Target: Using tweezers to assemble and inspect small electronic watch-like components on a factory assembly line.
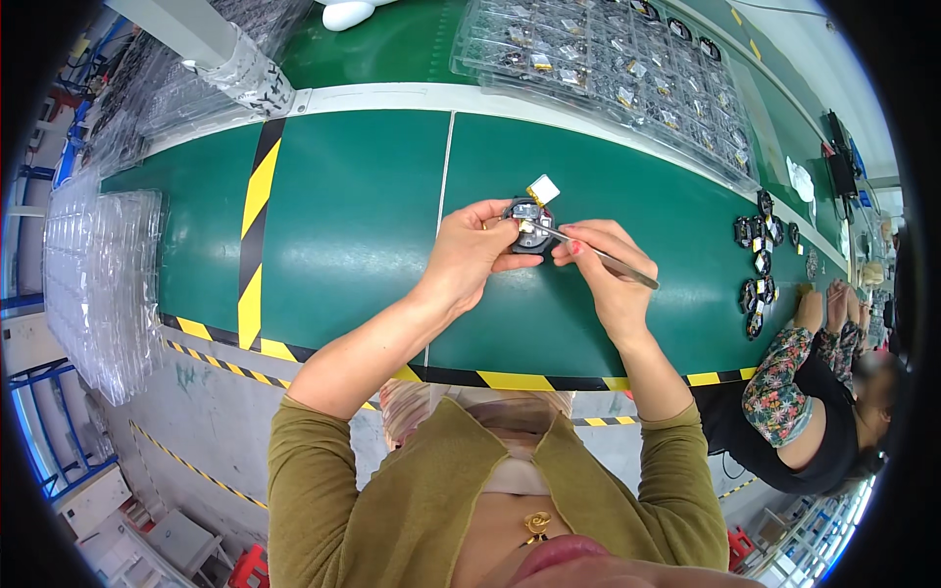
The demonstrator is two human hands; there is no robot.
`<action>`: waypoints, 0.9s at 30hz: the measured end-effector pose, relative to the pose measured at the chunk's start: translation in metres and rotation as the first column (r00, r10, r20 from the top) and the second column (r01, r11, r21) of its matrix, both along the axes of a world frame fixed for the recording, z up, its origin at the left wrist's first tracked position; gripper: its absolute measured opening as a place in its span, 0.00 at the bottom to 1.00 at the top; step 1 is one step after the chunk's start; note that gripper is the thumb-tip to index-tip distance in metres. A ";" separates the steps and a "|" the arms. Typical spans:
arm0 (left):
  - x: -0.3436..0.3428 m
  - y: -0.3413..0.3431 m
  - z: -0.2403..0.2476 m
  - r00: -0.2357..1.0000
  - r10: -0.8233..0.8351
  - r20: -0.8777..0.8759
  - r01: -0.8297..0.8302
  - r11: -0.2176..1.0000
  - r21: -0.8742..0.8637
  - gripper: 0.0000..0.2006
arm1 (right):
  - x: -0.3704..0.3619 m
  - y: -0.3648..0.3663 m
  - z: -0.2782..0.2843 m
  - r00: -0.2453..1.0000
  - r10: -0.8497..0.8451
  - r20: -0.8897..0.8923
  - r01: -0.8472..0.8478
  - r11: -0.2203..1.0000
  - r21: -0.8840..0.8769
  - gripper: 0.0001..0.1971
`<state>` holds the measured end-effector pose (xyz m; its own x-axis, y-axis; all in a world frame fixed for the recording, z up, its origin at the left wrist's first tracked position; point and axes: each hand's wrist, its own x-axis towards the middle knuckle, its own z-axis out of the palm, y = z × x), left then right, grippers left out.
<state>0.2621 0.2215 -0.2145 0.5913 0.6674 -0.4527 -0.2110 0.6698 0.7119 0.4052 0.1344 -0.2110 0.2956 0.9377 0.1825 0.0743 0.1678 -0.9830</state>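
My left hand (465,247) grips a small round black device housing (530,241) by its left side, just above the green work mat. Inside the housing, light-coloured parts show. A white flat pouch with a yellow edge, like a small battery (543,188), sticks out at the housing's far side. Pinched in my right hand (610,279) are metal tweezers (627,270), slanting down to the left. Their tips reach into the housing, close to my left thumb. Whether the tips grip anything is too small to tell.
Clear plastic trays (627,69) of small parts lie beyond the white rail. Stacked clear trays (103,284) stand at the left. Several black round units (757,255) lie on the right, near a co-worker's patterned sleeve (779,392). Yellow-black tape (515,380) marks the near edge.
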 end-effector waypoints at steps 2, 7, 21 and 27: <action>0.000 0.000 -0.002 1.000 -0.008 -0.001 0.008 1.000 0.012 0.12 | -0.002 0.001 -0.002 1.000 -0.002 0.023 0.001 0.999 0.034 0.07; 0.000 0.000 -0.005 1.000 -0.009 0.002 0.009 0.999 0.032 0.12 | 0.000 0.000 -0.005 0.942 0.020 0.335 -0.048 0.996 0.076 0.07; 0.001 -0.003 0.005 0.999 -0.002 0.045 0.000 0.999 0.048 0.13 | 0.011 0.003 -0.001 0.919 -0.001 -0.394 -0.050 0.991 -0.121 0.08; 0.001 -0.002 -0.003 0.998 0.002 0.068 -0.003 1.000 0.011 0.13 | 0.003 0.004 0.000 0.914 -0.053 -0.403 0.006 0.993 -0.117 0.08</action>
